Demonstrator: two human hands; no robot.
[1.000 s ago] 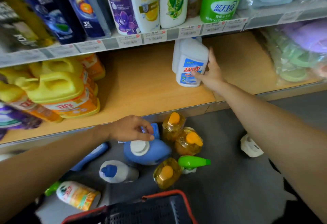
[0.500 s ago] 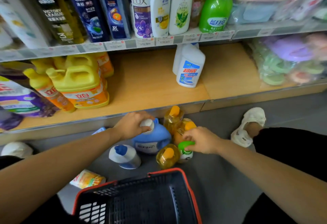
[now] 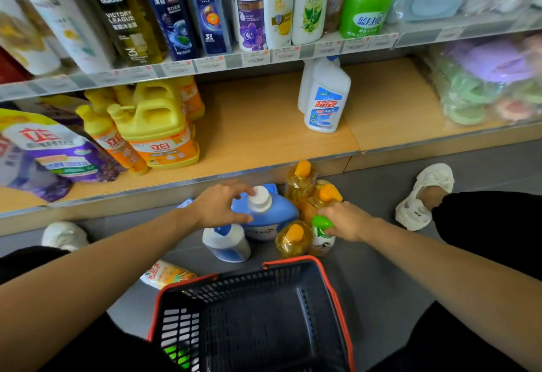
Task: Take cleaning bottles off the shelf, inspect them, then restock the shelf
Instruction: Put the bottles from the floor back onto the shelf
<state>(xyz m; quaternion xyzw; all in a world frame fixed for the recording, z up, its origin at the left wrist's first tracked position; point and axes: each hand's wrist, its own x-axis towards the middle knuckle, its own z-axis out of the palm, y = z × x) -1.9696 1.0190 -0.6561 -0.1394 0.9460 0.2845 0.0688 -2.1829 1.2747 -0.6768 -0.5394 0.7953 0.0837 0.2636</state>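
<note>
Your left grip (image 3: 218, 205) curls round the white cap (image 3: 259, 198) of the big blue plastic jug (image 3: 269, 219) on the floor (image 3: 381, 269); your right grip (image 3: 344, 220) holds the small green-capped white bottle (image 3: 322, 232) just beside. Lift both straight up: three amber orange-capped bottles (image 3: 293, 239) crowd the right grip. Two white cleaner bottles (image 3: 327, 101) stand on the shelf (image 3: 264, 125) beyond.
</note>
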